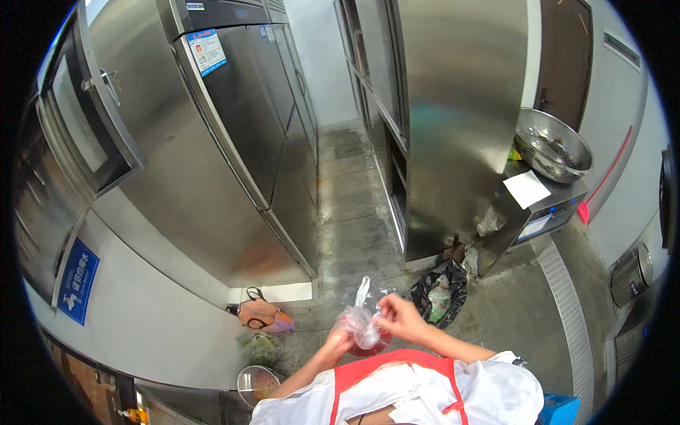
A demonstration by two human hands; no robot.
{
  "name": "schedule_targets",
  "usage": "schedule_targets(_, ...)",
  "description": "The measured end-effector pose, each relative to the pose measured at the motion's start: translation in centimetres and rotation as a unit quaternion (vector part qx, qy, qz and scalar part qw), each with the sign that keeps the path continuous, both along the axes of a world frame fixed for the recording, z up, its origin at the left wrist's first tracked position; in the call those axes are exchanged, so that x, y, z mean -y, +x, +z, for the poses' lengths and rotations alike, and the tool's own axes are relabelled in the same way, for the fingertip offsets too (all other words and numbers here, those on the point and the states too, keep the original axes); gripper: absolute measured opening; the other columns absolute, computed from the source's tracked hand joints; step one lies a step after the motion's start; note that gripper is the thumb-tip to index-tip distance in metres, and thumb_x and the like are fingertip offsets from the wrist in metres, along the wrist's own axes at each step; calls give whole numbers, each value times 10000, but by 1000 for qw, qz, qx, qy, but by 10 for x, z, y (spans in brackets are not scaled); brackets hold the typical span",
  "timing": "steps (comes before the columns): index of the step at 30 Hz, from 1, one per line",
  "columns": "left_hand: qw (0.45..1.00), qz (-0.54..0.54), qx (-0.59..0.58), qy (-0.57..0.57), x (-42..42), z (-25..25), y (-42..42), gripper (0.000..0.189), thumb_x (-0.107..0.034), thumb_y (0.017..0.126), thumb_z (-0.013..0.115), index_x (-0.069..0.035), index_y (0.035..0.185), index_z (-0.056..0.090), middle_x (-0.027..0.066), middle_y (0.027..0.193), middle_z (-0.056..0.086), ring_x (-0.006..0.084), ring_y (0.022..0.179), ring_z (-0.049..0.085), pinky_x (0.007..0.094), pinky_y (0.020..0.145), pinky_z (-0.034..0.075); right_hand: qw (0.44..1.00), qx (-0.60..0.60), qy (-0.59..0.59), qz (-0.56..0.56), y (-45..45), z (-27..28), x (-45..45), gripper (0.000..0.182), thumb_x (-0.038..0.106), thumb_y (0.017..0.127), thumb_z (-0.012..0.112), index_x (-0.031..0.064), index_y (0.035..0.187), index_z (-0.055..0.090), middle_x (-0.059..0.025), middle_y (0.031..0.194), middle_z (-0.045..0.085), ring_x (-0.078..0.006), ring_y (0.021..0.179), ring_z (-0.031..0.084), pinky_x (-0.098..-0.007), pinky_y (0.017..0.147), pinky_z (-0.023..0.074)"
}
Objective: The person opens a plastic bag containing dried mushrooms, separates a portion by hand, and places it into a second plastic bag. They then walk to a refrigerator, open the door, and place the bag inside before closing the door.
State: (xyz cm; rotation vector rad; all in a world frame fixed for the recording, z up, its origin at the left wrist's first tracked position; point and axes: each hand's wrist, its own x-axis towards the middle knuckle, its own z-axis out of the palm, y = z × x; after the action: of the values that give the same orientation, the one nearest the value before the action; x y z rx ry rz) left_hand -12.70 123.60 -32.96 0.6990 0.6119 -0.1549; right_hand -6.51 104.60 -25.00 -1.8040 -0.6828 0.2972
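A clear plastic bag point(357, 321) is held up before my chest, its crumpled top sticking upward. My left hand point(340, 341) grips the bag from the left side. With bent fingers, my right hand point(402, 319) pinches at the bag's upper right part. Something red point(372, 348) shows under and through the plastic; whether it is the bag's contents or a container, I cannot tell. A red apron point(393, 357) over white clothing lies just below both hands.
A black garbage bag point(457, 297) stands on the floor at right. At left are an orange bag point(257, 313), a bag of greens point(260, 345) and a bin point(249, 385). Steel refrigerators point(239, 106) flank an aisle. A metal basin point(552, 151) tops a low appliance point(523, 228).
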Motion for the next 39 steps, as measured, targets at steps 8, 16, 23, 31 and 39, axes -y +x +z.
schedule_targets(8, 983, 117, -45, 131, -46, -22, 53, 220, -214, 866, 599, -28, 983, 624, 82, 880, 633, 218, 739, 632, 376, 623, 536, 968, 208, -88, 108, 48, -17, -82, 436, 209, 723, 681, 29, 1045, 448, -214, 995, 473, -416, 789, 572, -484, 677, 480)
schedule_targets(16, 978, 167, -41, 121, -105, -32, 152, 190, -134, 858, 610, 24, 964, 606, 97, 875, 614, 200, 744, 615, 372, 622, 522, 958, 167, -162, 168, 166, -31, -169, 533, 162, 672, 696, -37, 1079, 415, -255, 1088, 437, -451, 967, 514, -475, 835, 446)
schedule_targets(23, 984, 155, 40, 74, -147, -31, 254, 238, -53, 858, 585, 7, 1083, 533, 119, 958, 598, 219, 823, 613, 367, 694, 524, 957, 212, -174, 93, 254, -32, -216, 576, 187, 676, 703, -43, 1139, 450, -250, 1124, 475, -430, 1037, 503, -455, 885, 433)
schedule_targets(31, 989, 116, -20, 90, -208, -18, 392, 223, -20, 871, 541, -25, 1093, 558, 74, 952, 609, 183, 812, 620, 296, 649, 529, 964, 165, -162, 128, 415, -66, -288, 386, 110, 688, 636, -15, 1029, 505, -217, 1014, 538, -421, 922, 555, -470, 792, 465)
schedule_targets(39, 984, 124, 8, 130, -282, 8, 540, 155, -86, 889, 538, -50, 1033, 585, 39, 841, 617, 117, 683, 559, 237, 561, 461, 981, 99, -19, 165, 606, -56, -379, 311, 179, 734, 671, 31, 996, 591, -173, 920, 591, -355, 908, 604, -414, 756, 484)
